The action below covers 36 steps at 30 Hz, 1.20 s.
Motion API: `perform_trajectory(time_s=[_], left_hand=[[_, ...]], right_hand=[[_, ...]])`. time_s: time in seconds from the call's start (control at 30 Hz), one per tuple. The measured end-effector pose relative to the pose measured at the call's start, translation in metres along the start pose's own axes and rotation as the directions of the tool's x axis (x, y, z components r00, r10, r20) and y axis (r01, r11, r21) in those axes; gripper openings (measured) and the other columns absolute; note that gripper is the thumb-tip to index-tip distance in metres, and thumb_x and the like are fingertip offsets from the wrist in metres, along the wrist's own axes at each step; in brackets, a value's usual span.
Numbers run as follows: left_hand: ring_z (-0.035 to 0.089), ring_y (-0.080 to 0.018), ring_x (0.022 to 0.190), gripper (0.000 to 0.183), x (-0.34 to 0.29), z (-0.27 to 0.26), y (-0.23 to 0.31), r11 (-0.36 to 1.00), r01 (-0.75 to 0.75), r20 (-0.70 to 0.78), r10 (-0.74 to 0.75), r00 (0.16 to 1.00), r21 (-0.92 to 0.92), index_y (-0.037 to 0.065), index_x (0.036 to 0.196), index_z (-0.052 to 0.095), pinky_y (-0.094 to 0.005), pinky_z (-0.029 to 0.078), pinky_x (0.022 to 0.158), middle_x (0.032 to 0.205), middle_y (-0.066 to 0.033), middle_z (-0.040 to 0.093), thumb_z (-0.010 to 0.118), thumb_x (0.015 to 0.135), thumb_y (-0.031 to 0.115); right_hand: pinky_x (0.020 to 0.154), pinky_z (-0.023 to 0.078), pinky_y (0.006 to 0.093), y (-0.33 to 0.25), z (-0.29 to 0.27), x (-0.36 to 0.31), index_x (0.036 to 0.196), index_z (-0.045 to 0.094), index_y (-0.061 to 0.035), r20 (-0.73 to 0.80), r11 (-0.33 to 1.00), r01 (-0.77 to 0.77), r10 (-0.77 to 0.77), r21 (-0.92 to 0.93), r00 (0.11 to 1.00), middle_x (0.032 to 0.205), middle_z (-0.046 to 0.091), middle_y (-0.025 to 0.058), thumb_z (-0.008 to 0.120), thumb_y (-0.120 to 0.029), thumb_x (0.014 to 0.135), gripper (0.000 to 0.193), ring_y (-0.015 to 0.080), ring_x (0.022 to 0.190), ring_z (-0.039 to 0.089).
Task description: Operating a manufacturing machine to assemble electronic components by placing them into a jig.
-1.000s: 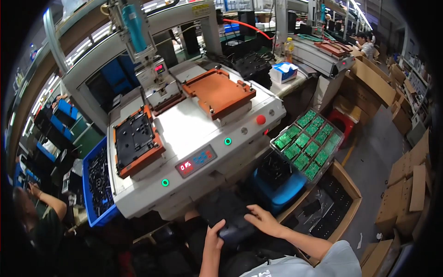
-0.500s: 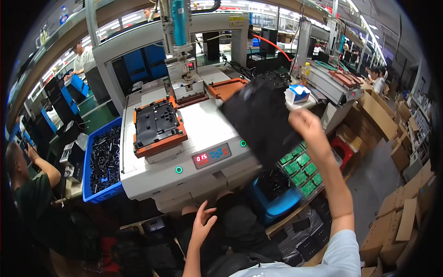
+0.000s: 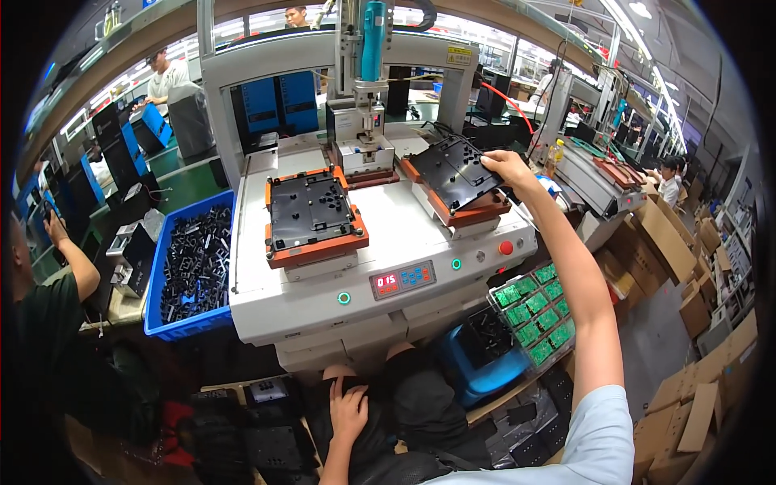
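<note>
My right hand (image 3: 509,168) pinches the right edge of a black plastic panel (image 3: 459,171). The panel lies tilted over the right orange fixture (image 3: 473,215) on the white machine bed (image 3: 384,212); whether it is fully seated I cannot tell. A second black panel (image 3: 309,212) with small posts rests in the left orange fixture (image 3: 322,255). Between the fixtures, farther back, hangs the machine's screwdriving head (image 3: 372,113). My left hand (image 3: 349,411) lies on my thigh, fingers stretched out, holding nothing.
A blue crate (image 3: 153,315) of small black parts stands left of the machine. On the right are a blue bin (image 3: 477,376), green circuit boards in a tray (image 3: 533,311) and cardboard boxes (image 3: 687,412). A red button (image 3: 506,247) sits on the machine's front. A co-worker's arm (image 3: 74,257) is at left.
My right hand has carried the black panel away from me and onto the right fixture. My left hand has lowered onto my thigh. The view has shifted, showing the machine farther right.
</note>
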<state>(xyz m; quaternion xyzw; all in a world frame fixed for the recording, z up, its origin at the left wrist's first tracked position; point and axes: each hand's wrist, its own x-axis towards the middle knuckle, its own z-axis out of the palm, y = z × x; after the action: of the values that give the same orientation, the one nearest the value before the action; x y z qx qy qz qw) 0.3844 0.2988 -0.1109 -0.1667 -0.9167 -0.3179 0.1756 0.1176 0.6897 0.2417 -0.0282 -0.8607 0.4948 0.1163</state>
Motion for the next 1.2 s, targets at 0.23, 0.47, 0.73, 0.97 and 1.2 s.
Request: perform_trajectory(time_s=[0.23,0.47,0.73,0.97,1.2], left_hand=[[0.045,-0.0377,0.121,0.02,0.008,0.006,-0.001,0.999,-0.038,-0.016,0.038,0.999,0.0,0.009,0.098,0.069,-0.0503,0.031,0.106,0.103,-0.0077,0.065,0.063,0.079,0.01],[0.045,-0.0383,0.12,0.019,0.011,0.007,0.003,1.0,-0.03,-0.005,0.031,1.0,0.004,0.008,0.096,0.069,-0.051,0.031,0.105,0.1,-0.0078,0.065,0.063,0.078,0.008],[0.046,-0.039,0.12,0.017,0.012,0.007,0.005,1.0,0.006,0.025,-0.007,1.0,0.024,0.008,0.093,0.069,-0.0522,0.032,0.104,0.098,-0.0078,0.066,0.062,0.078,0.01],[0.046,-0.0396,0.12,0.015,0.016,0.005,-0.001,0.997,0.073,0.053,-0.073,0.996,0.008,0.008,0.091,0.07,-0.0529,0.033,0.104,0.097,-0.0071,0.067,0.062,0.079,0.009],[0.046,-0.0385,0.121,0.014,0.023,0.005,-0.001,0.997,0.078,0.062,-0.079,0.995,0.014,0.008,0.089,0.07,-0.0521,0.033,0.105,0.095,-0.0072,0.067,0.061,0.078,0.007]], right_hand=[[0.057,0.044,0.026,0.049,-0.002,0.019,0.103,0.069,-0.0011,-0.013,0.844,0.008,-0.018,-0.537,1.0,0.076,0.066,0.0037,0.069,-0.032,0.082,0.038,0.0088,0.063,0.056],[0.077,0.052,0.0409,0.026,-0.005,0.044,0.093,0.072,-0.0063,-0.022,0.676,-0.04,0.036,-0.736,0.999,0.088,0.07,0.0171,0.062,-0.048,0.084,0.044,0.0324,0.081,0.069],[0.073,0.053,0.045,0.033,0.033,0.102,0.08,0.07,-0.0029,-0.232,0.583,-0.005,-0.317,-0.813,0.92,0.082,0.068,0.0217,0.065,-0.042,0.083,0.04,0.0367,0.082,0.067],[0.082,0.053,0.0446,0.012,0.041,0.126,0.098,0.067,-0.0006,-0.06,0.479,-0.001,-0.107,-0.878,0.992,0.099,0.066,0.0231,0.071,-0.033,0.077,0.039,0.0388,0.094,0.065],[0.056,0.057,0.0353,-0.008,0.045,0.13,0.082,0.068,0.0027,-0.11,0.654,-0.23,0.219,-0.721,0.969,0.068,0.069,0.011,0.059,-0.009,0.079,0.015,0.0218,0.056,0.067]])
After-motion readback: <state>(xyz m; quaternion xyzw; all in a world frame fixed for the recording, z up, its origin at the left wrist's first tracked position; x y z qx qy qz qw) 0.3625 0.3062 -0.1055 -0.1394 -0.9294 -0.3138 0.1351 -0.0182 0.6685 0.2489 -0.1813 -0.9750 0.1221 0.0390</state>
